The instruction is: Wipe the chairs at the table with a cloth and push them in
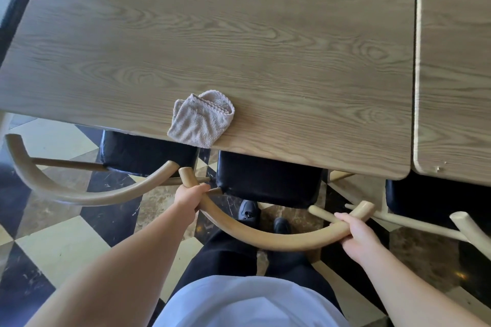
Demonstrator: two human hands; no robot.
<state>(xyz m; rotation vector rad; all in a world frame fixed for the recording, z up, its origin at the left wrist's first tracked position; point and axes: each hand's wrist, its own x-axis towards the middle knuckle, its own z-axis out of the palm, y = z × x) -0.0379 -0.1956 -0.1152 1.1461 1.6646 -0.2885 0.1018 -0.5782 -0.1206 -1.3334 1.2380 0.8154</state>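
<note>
Both hands grasp the curved backrest of the centre chair: left hand, right hand. Its black seat is partly hidden beneath the surface. The cloth lies crumpled at the surface's near edge.

The floor is polished marble laid in a bold geometric pattern of black, cream and brown-veined tiles, glossy enough to catch soft glints of daylight. A second wood-grain table stands just beside the main one on the right, a narrow gap between their edges. Along the far left runs a dark frame with pale brightness beyond it.
</note>
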